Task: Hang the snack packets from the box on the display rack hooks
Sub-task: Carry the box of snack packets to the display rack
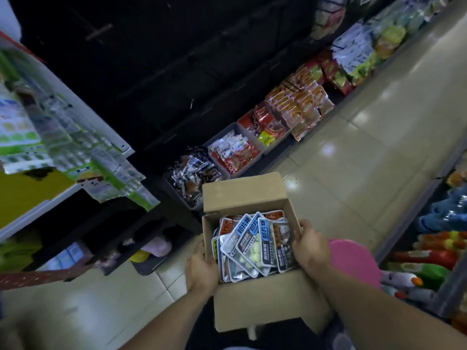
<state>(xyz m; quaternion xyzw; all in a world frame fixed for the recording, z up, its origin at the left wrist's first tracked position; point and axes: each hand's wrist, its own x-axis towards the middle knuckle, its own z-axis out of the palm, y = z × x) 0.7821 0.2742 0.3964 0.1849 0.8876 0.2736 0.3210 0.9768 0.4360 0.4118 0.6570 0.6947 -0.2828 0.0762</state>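
In a shop aisle, left hand (202,269), right hand (312,245) gripping packet-filled box (257,306)

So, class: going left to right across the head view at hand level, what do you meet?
Left hand → snack packets in the box → right hand → pink thing → toys

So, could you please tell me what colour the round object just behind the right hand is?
The round object is bright pink, seen in the head view, partly hidden behind the right hand.
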